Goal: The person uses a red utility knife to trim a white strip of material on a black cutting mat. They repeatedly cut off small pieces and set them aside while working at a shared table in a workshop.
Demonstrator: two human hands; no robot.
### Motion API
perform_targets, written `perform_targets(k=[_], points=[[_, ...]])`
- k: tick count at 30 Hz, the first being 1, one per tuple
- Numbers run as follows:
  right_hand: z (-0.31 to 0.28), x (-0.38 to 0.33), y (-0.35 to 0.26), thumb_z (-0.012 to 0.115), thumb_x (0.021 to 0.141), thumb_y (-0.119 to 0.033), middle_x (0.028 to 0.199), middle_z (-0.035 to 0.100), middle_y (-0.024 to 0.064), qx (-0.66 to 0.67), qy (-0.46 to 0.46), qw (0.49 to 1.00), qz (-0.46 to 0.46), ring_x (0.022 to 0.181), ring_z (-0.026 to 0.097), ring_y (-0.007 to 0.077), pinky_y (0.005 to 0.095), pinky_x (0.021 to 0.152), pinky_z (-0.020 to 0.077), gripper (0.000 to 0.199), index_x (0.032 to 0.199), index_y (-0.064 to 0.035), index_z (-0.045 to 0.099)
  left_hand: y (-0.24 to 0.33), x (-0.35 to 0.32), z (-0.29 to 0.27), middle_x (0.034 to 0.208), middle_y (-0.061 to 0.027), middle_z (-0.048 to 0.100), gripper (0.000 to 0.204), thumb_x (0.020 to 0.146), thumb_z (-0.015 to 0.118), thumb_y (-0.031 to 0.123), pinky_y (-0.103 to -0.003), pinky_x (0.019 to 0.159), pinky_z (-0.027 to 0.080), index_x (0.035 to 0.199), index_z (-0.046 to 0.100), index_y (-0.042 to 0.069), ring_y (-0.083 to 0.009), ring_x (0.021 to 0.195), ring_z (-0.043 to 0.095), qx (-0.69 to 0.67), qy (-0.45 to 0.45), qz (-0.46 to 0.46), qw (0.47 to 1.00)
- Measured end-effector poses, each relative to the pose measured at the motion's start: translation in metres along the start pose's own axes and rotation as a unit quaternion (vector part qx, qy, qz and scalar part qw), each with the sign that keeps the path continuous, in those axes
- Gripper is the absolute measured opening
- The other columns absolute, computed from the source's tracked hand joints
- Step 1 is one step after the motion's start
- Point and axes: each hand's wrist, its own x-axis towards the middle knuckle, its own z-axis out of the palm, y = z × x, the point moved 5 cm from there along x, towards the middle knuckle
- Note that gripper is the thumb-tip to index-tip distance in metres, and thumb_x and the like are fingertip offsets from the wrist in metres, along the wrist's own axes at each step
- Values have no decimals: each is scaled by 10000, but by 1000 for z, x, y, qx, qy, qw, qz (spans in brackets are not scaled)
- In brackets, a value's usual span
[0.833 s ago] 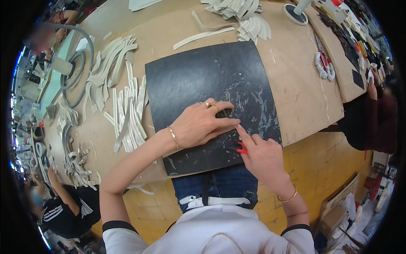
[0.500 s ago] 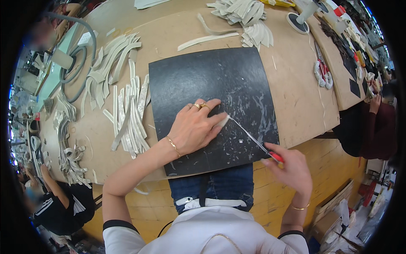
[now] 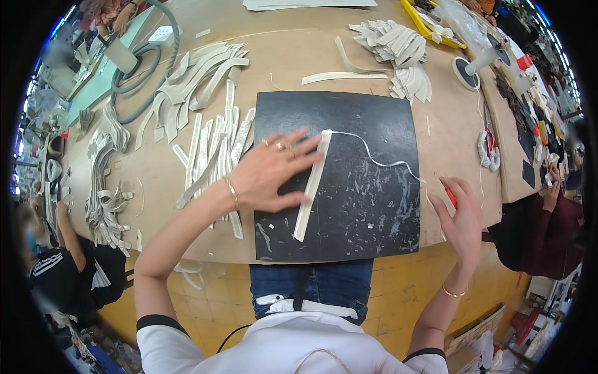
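A pale strip (image 3: 311, 196) lies slanted on the black mat (image 3: 349, 230) in front of me. My left hand (image 3: 274, 169) is open with its fingers spread. Its fingertips and thumb are at the strip's left edge; I cannot tell how firmly they touch. From the strip's top end a thin white tape (image 3: 374, 159) runs in loose waves to the right, over the mat's edge. My right hand (image 3: 462, 218), right of the mat, is closed round a red-handled tool (image 3: 451, 198); its working end is hidden. The tape passes close by these fingers.
Pale strips (image 3: 212, 146) lie in piles left of the mat, with a curved bundle (image 3: 99, 187) farther left. More strips (image 3: 389, 43) lie beyond the mat. A grey hose (image 3: 171, 56), red-handled scissors (image 3: 489, 149), a round-based stand (image 3: 466, 73) and a yellow tray (image 3: 430, 25) are around. Other people sit at both sides.
My left hand has lifted from pressing and spread, uncovering the strip. My right hand has moved right and away with the red-handled tool. The tape, taut before, now lies slack.
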Motion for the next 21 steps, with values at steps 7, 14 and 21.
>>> perform_targets(k=[7,14,21], points=[[44,54,-84,701,891,-269,1112,665,109,119,-22,986,-116,913,680,309,388,795,530,310,1095,-36,687,98,-26,42,1546,-257,317,916,865,571,629,-546,1169,165,1474,371,-25,-428,1432,291,-39,35,-221,974],[81,76,-121,676,906,-340,824,668,173,75,-140,979,-126,771,640,380,421,683,494,333,936,-8,687,146,-16,47,1515,-221,382,776,884,592,566,-552,1163,163,1418,476,14,-385,1403,336,-108,97,-307,941],[86,72,-130,657,922,-355,600,562,197,72,-213,973,-49,592,552,408,435,569,429,435,692,11,607,70,-27,35,1480,-122,462,527,892,664,330,-485,1153,260,1338,563,69,-309,1377,411,-50,127,-221,966]])
